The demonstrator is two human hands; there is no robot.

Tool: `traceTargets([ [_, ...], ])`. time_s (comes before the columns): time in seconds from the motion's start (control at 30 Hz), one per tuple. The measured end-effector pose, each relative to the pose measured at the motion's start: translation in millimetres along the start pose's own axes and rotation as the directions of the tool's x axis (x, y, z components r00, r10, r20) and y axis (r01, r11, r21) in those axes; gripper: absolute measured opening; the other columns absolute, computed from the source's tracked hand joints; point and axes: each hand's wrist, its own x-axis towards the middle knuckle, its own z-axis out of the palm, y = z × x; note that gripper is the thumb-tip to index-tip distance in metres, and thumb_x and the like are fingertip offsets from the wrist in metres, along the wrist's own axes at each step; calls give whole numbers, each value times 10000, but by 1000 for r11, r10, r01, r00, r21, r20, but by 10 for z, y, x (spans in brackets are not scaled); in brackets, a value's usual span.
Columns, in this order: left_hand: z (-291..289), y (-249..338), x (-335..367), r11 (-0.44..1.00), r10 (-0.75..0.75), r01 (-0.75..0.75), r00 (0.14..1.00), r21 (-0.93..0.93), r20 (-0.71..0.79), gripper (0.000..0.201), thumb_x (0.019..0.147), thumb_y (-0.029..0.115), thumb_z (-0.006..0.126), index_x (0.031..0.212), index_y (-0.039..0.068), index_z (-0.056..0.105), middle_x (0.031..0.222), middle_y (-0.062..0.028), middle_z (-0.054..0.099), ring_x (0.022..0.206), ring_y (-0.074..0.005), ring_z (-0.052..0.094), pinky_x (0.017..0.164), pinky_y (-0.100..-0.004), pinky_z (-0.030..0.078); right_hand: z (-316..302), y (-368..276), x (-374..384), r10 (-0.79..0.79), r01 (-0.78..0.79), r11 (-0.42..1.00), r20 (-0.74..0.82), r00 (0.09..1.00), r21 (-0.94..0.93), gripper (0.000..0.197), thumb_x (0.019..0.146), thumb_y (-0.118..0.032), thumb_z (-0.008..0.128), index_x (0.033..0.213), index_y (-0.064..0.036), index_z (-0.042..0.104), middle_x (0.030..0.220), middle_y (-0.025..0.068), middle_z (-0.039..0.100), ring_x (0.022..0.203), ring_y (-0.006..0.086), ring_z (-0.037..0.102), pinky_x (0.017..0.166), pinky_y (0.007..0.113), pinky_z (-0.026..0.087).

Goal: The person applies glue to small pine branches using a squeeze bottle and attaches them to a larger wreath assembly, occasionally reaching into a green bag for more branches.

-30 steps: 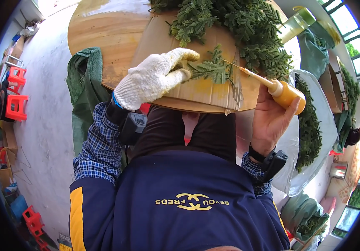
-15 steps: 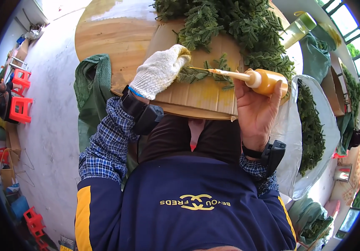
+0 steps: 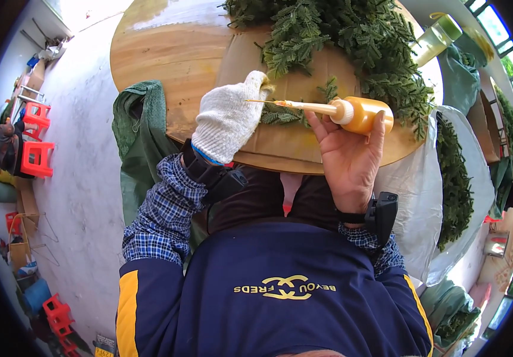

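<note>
My left hand (image 3: 228,122), in a white knitted glove with a stained fingertip, is closed at the near part of the table. Its fingers pinch the end of a small green fir sprig (image 3: 285,115), which points to the right. My bare right hand (image 3: 351,157) holds a squeeze bottle (image 3: 368,115) of orange-yellow liquid, lying sideways. The bottle's long, smeared nozzle (image 3: 304,106) points left above the sprig, and its thin tip lies in front of the gloved fingers. Whether the tip touches anything I cannot tell.
A cardboard sheet (image 3: 250,56) lies on the round wooden table (image 3: 167,65). A heap of fir branches (image 3: 351,35) covers the far right. Beyond it stands a green-lidded clear bottle (image 3: 438,38). Green sacking (image 3: 140,128) hangs at the left edge; a white sack (image 3: 411,187) stands right.
My right hand has brought the bottle left, so its nozzle tip now reaches across the gloved fingers. My left hand has turned slightly, still holding the sprig. The whole view has shifted a little.
</note>
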Motion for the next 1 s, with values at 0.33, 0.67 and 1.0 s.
traceTargets([
  [0.33, -35, -240, -196, 961, 51, -152, 917, -230, -396, 178, 798, 139, 653, 958, 63, 633, 839, -117, 630, 730, -269, 629, 633, -370, 491, -98, 123, -66, -2, 2, 1000, -35, 999, 13, 365, 900, -374, 553, 1098, -69, 533, 1059, 100, 616, 1038, 279, 577, 1040, 643, 258],
  [0.67, -69, 17, -349, 944, 128, -252, 875, -214, -467, 260, 730, 90, 707, 981, 54, 648, 855, -110, 602, 773, -283, 597, 686, -353, 492, -121, 126, -58, -11, 12, 999, -21, 1000, 42, 348, 905, -373, 544, 1096, -82, 537, 1058, 89, 620, 1037, 278, 579, 1037, 647, 256],
  [1.0, 115, 151, -336, 995, 74, -91, 948, -39, -310, 417, 671, 248, 755, 1029, 63, 647, 934, -116, 604, 879, -288, 565, 765, -378, 463, -116, 58, -109, 2, -2, 1000, -2, 1000, -22, 391, 915, -378, 530, 1140, -58, 511, 1097, 122, 601, 1041, 283, 577, 1028, 562, 341],
])
